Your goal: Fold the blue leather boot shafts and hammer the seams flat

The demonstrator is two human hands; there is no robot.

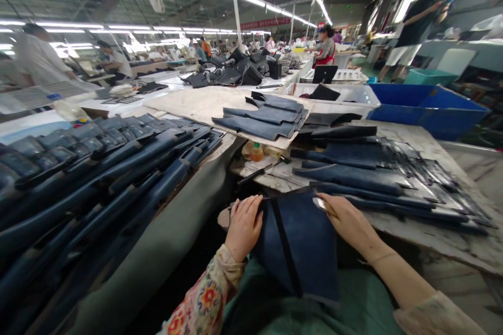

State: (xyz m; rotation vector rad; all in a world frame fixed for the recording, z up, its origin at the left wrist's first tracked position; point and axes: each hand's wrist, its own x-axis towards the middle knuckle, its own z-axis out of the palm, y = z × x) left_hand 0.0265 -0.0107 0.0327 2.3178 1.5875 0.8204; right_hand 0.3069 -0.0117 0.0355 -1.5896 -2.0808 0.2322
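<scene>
A dark blue leather-like panel (pixel 304 241) with a black strip down it hangs over my lap, on green cloth. My left hand (pixel 244 227) is closed on the panel's upper left edge, fingers bent over it. At the upper right edge, my right hand (pixel 349 222) is closed around a small flat tool (pixel 324 204) with a pale, shiny tip that touches or lies right beside the panel. Its handle is mostly hidden in my fingers, so its kind is unclear. Just beyond my hands is the worn edge of the table.
Stacked blue panels (pixel 346 174) lie on the right table (pixel 440 146), more panels (pixel 263 115) on a board ahead. Rows of blue pieces (pixel 118 167) cover the left bench. A small orange bottle (pixel 257 153) stands ahead. A blue bin (pixel 428 110) stands right; people work farther off.
</scene>
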